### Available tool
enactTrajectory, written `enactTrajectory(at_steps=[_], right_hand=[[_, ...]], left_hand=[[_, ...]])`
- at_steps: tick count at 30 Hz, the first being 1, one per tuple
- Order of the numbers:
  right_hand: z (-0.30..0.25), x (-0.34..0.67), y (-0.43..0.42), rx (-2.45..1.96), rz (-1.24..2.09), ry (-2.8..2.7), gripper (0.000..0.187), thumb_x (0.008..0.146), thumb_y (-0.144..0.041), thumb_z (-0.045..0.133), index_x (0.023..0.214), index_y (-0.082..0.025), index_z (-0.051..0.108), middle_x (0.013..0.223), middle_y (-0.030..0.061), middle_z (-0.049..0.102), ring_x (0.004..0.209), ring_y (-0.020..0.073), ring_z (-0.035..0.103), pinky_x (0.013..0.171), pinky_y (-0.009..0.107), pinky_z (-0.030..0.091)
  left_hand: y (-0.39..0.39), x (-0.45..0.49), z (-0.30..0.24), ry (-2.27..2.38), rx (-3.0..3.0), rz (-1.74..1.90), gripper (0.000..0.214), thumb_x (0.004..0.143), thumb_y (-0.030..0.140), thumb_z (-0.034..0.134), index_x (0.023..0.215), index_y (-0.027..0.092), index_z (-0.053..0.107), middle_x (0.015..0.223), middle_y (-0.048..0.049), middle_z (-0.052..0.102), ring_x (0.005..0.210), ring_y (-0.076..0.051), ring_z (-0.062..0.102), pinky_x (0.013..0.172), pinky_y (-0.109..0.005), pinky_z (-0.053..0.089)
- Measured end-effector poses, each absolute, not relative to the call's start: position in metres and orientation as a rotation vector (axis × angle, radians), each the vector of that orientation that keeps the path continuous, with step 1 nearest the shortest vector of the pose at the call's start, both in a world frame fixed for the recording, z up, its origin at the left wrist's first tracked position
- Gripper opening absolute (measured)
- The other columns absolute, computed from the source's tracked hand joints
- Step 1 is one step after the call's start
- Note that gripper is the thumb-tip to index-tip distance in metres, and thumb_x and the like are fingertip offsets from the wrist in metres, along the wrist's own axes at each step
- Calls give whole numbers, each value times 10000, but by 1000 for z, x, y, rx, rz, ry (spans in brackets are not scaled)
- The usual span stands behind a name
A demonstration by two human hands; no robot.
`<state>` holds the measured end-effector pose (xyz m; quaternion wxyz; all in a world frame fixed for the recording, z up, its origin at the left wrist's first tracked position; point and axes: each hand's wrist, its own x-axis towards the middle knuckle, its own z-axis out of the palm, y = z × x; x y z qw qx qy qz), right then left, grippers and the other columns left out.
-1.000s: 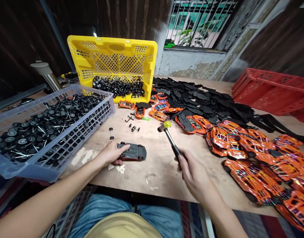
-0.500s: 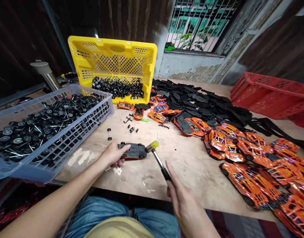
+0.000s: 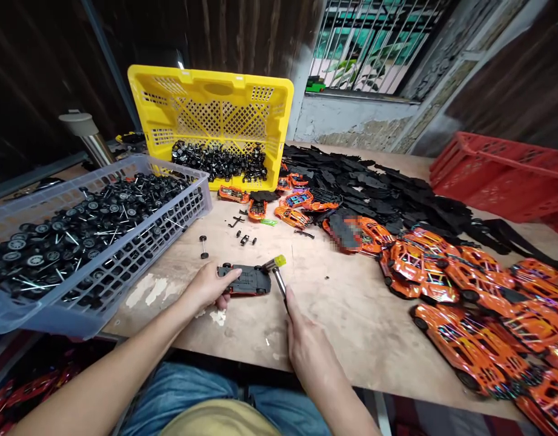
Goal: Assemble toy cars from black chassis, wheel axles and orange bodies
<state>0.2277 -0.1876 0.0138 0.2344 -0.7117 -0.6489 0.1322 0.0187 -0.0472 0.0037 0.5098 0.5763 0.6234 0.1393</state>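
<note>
A: What sort of place?
B: Small workshop, toy-car assembly. Worktable [image 3: 351,321] of pale wood, surface scuffed.
A: What shows it?
B: Parts in bulk. Pale plastic crate [image 3: 124,290] full of wheels on axles [image 3: 92,218]; yellow crate [image 3: 215,77] tipped on its side, more dark wheels [image 3: 224,160] inside. Flat black parts [image 3: 374,181] heaped toward the back, orange toy cars [image 3: 469,339] massed along the right.
A: Any tools?
B: One hammer [image 3: 280,280], yellow-tipped, held over the table.
A: And the room?
B: Rough. Barred window [image 3: 365,48], flaking wall [image 3: 328,116] beneath it, red crate [image 3: 506,175] at far right.
</note>
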Motion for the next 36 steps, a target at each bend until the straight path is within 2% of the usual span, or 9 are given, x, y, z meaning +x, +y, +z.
enactTrajectory(at_steps=[9, 12, 17, 20, 23, 27, 31, 34, 36], right_hand=[[13, 233, -189, -1979, 352, -1831, 518, 941, -192, 302, 1439, -144, 436, 592, 39, 638, 433, 171, 579, 461, 247, 473], [10, 222, -198, -1870, 246, -1802, 526, 960, -222, 321, 1483, -184, 362, 708, 61, 665, 548, 171, 634, 563, 252, 524], [9, 215, -197, -1889, 283, -2016, 539, 929, -156, 318, 1452, -220, 424, 688, 56, 661, 440, 168, 603, 451, 242, 482], [22, 229, -184, -1818, 463, -1902, 480, 955, -252, 400, 1433, -238, 445, 857, 75, 720, 662, 187, 694, 628, 259, 547], [27, 241, -171, -1658, 502, -1684, 661, 886, -337, 574, 1484, -203, 329, 985, 77, 708, 766, 172, 673, 743, 278, 553], [14, 237, -160, -1482, 649, -1592, 959, 731, -294, 744, 1521, -216, 206, 1111, 74, 665, 658, 109, 587, 696, 266, 558], [8, 228, -160, -1466, 698, -1576, 708, 810, -215, 631, 1466, -195, 366, 1037, 62, 693, 685, 113, 628, 680, 245, 558], [7, 220, -164, -1447, 585, -1542, 598, 860, -230, 586, 1434, -182, 427, 1123, 89, 686, 976, 186, 664, 883, 312, 540], [3, 213, -165, -1454, 525, -1457, 604, 865, -270, 608, 1433, -183, 424, 1244, 107, 640, 1147, 222, 606, 992, 355, 488]], left_hand=[[-45, 15, -2, 1488, 1408, 390, 363, 814, 515, 577, 841, 154, 569, 455, 6, 607, 330, -154, 591, 315, -187, 404], [-45, 14, -2, 1465, 1428, 387, 355, 823, 510, 564, 797, 156, 569, 455, -3, 608, 346, -157, 600, 336, -195, 425], [-45, 14, 0, 1498, 1440, 375, 372, 818, 527, 560, 858, 157, 549, 473, 2, 603, 337, -150, 577, 337, -194, 393], [-51, 8, 1, 1464, 1576, 438, 366, 810, 539, 568, 870, 186, 494, 602, 14, 616, 394, -136, 588, 381, -202, 392], [-63, 0, 3, 1332, 1942, 575, 355, 791, 531, 615, 850, 212, 471, 692, 33, 575, 569, -143, 610, 519, -222, 430], [-75, -7, 6, 1169, 2182, 583, 335, 782, 491, 660, 908, 221, 506, 742, 10, 614, 681, -170, 599, 650, -257, 452], [-79, -2, 5, 1002, 2058, 702, 251, 796, 344, 669, 965, 221, 529, 999, -57, 681, 897, -189, 649, 815, -275, 490], [-87, 15, -2, 1051, 1714, 999, 433, 764, 335, 711, 1120, 225, 491, 1210, -89, 621, 1121, -205, 599, 942, -303, 480], [-99, 31, -6, 1093, 1353, 1109, 582, 738, 419, 732, 1214, 229, 454, 1240, -101, 606, 1136, -213, 599, 917, -312, 513]])
